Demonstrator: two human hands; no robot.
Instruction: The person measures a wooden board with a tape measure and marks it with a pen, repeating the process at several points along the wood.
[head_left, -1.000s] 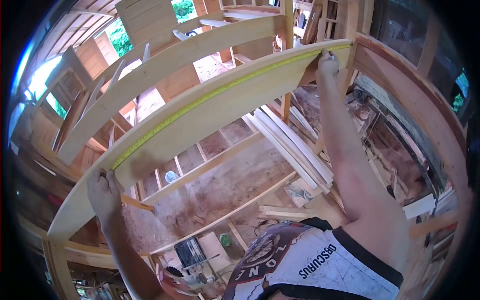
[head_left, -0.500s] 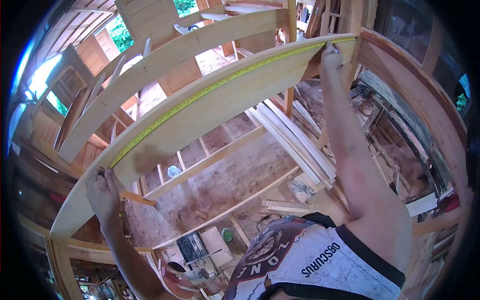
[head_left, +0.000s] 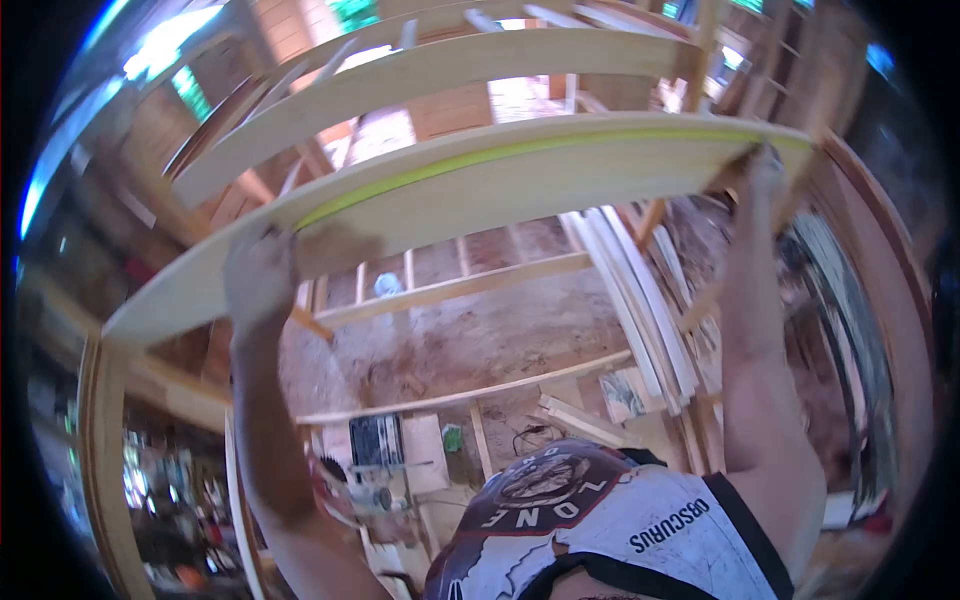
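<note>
- Overhead, left hand [head_left: 262,270] clenched, pinning the tape measure [head_left: 500,153] to the plank [head_left: 560,195] at its upper edge.
- Opposite, right hand [head_left: 765,168] at the tape's far end; grip blurred, cannot tell.
- Tape lies stretched between both hands; apparently no mark made yet.

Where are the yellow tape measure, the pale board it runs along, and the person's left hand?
yellow tape measure [head_left: 500,153]: head view, middle of the strip along the board's top edge.
pale board [head_left: 540,195]: head view, broad face, mid-length.
left hand [head_left: 258,272]: head view, back of the hand.
</note>
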